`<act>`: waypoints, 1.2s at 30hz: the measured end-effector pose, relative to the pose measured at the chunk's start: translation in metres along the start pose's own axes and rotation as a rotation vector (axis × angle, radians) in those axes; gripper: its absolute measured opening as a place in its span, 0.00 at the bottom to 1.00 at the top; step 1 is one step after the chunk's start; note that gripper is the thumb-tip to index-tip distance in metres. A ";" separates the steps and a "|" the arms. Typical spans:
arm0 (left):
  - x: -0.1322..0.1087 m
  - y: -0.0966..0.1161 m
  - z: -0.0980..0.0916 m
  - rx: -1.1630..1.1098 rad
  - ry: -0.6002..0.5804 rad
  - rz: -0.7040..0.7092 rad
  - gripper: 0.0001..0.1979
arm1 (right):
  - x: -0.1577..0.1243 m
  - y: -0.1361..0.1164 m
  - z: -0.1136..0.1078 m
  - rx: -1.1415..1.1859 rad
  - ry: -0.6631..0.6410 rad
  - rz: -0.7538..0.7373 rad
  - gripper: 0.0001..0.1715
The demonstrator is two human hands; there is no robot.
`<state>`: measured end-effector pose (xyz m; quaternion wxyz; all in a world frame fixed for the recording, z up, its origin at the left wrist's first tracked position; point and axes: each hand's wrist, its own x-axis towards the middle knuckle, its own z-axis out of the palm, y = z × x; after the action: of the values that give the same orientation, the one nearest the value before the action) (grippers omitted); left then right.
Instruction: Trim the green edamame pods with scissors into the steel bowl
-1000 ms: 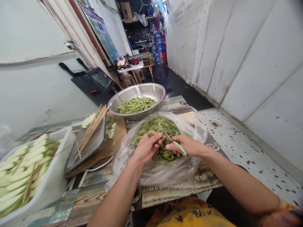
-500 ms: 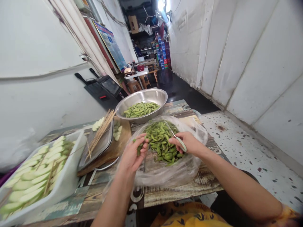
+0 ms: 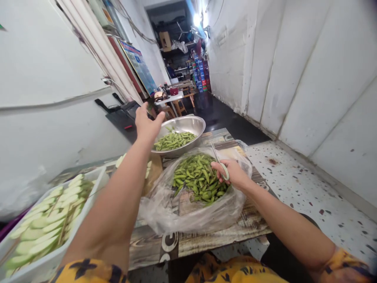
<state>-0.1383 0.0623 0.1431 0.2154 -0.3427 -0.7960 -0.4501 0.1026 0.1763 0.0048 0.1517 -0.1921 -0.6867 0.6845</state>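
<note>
While over bowl (image 3: 188, 125), left hand (image 3: 147, 125)

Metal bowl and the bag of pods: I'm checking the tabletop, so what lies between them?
Nothing: in the head view the metal bowl and the plastic bag of green pods look touching, with no tabletop showing between.

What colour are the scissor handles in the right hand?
Pale green, seen in the head view: the scissors sit in the right hand.
</note>
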 end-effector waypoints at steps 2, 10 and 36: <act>-0.033 0.006 0.006 0.017 -0.091 0.105 0.22 | 0.000 -0.001 -0.001 0.026 0.017 -0.001 0.23; -0.149 -0.002 0.050 -0.211 -0.908 0.399 0.14 | -0.004 -0.006 0.002 0.034 0.017 0.010 0.23; -0.179 -0.001 0.041 -0.636 -0.359 -0.450 0.12 | -0.015 -0.009 0.004 -0.238 -0.322 0.169 0.27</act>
<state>-0.0198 0.0342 0.0055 -0.1466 -0.2827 -0.6973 -0.6422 0.1138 0.1658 0.0149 -0.0416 -0.1535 -0.7596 0.6307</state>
